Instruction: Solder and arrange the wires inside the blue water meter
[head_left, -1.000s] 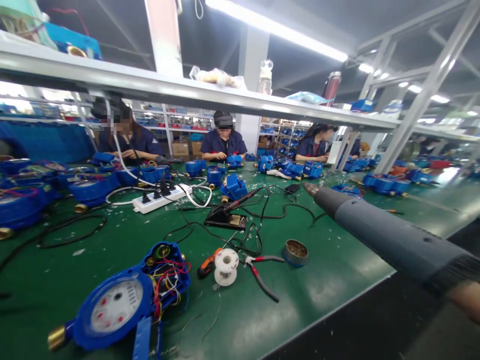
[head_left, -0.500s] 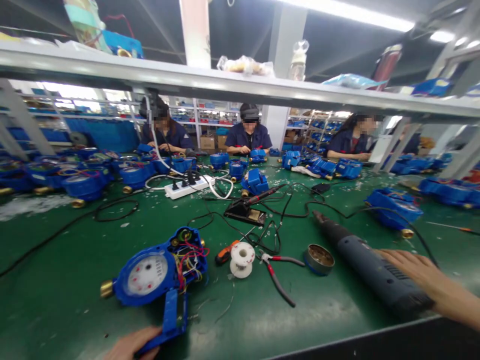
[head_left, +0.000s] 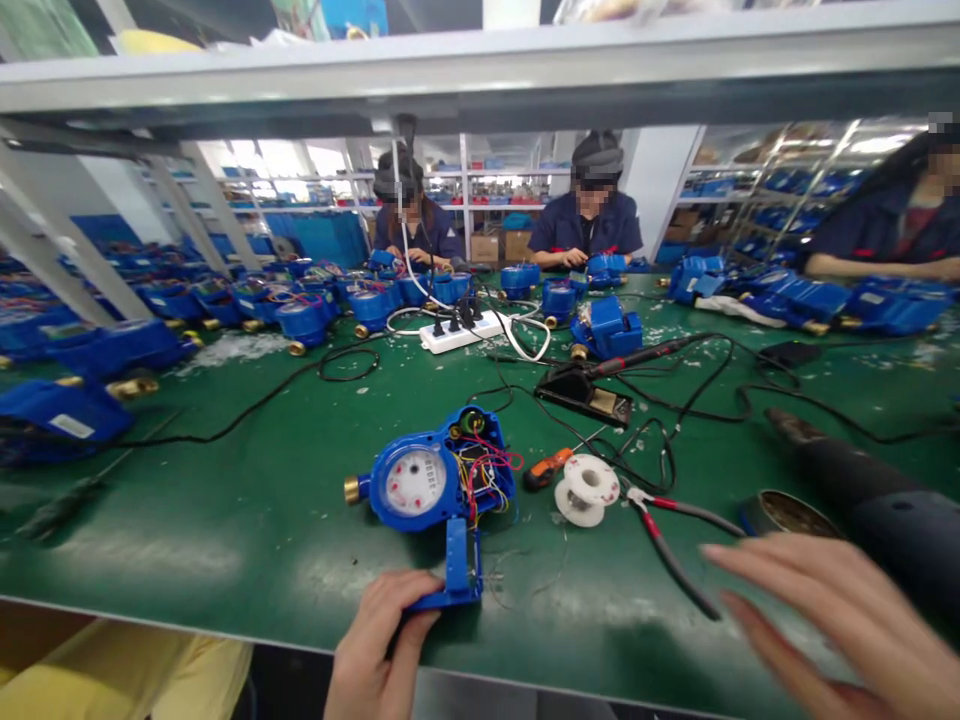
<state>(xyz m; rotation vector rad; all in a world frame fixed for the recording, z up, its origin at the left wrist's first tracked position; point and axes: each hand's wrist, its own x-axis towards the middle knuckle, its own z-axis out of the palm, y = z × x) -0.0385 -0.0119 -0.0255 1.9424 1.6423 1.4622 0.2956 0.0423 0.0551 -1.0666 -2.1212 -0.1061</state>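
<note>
A blue water meter (head_left: 414, 482) with a white dial and brass end lies on the green bench, its wiring compartment exposed and red and yellow wires sticking out. Its blue cover (head_left: 456, 560) hangs open toward me, and my left hand (head_left: 386, 635) pinches the cover's edge between thumb and fingers. My right hand (head_left: 832, 610), fingers stretched and apart, hovers empty at the lower right. Close to it are the red-handled pliers (head_left: 664, 545), a round tin (head_left: 791, 512) and a dark heat gun (head_left: 870, 510).
A white solder spool (head_left: 587, 490) and an orange screwdriver (head_left: 551, 468) lie right of the meter. Behind them sits a soldering iron in its stand (head_left: 585, 390), with cables around. A power strip (head_left: 465, 330) and several meters stand farther back. Co-workers (head_left: 589, 215) sit opposite.
My right hand has come off the heat gun and moved left toward the pliers. My left hand still holds the cover. The view has swung left.
</note>
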